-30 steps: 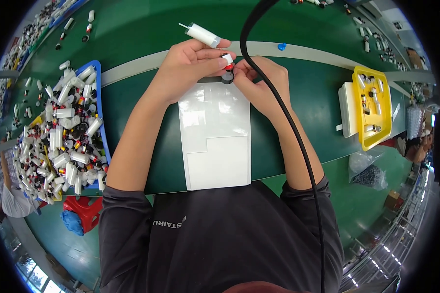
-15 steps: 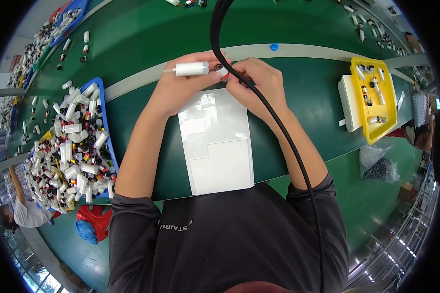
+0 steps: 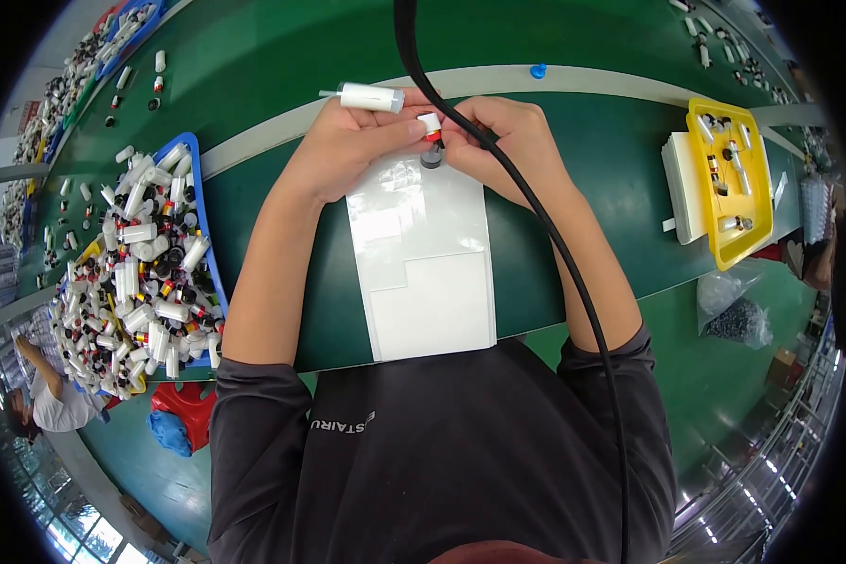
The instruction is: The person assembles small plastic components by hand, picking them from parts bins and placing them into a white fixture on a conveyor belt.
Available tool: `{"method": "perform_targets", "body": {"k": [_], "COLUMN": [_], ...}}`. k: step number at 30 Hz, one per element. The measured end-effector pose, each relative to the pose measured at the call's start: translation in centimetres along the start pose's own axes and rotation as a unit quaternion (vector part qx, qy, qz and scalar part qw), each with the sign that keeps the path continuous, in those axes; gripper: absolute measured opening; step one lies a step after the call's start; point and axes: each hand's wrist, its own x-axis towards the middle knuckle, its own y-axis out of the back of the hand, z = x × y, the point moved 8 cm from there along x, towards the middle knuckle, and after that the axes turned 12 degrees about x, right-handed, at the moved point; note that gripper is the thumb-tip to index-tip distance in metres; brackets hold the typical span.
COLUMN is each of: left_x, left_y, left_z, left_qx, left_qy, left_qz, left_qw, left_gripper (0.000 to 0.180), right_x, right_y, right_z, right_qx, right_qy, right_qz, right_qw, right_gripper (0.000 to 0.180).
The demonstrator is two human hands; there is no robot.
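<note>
My left hand is closed, with a white plastic cylinder with a clear end and a thin stem lying across its fingers. Its thumb also presses on a small piece with a white top, a red band and a dark round base. From the other side, my right hand pinches the same small piece, its fingertips partly hidden by a black cable. Below both hands, a glossy white sheet-covered pad lies on the green table.
At left, a blue-rimmed bin overflows with similar white cylinders and small pieces. A yellow tray with several pieces rests at right against a white stack. A pale rail crosses beyond my hands, with a blue knob by it.
The small piece now hangs with its white top up and dark base down, showing more between my fingers. The white cylinder has tilted slightly. The whole view has shifted a little.
</note>
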Motion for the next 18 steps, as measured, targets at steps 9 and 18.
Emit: {"method": "perform_targets", "body": {"k": [9, 18], "left_x": [0.5, 0.0], "left_y": [-0.4, 0.0], "left_z": [-0.2, 0.0], "left_qx": [-0.060, -0.028], "left_qy": [-0.017, -0.005], "left_qz": [-0.039, -0.038], "left_qw": [0.997, 0.999], "left_gripper": [0.039, 0.037], "right_x": [-0.1, -0.1], "right_y": [-0.3, -0.5], "right_z": [0.0, 1.1], "right_qx": [-0.026, 0.009], "right_qy": [0.035, -0.057], "right_qz": [0.026, 0.003], "right_qw": [0.999, 0.998], "right_gripper": [0.011, 0.014]}}
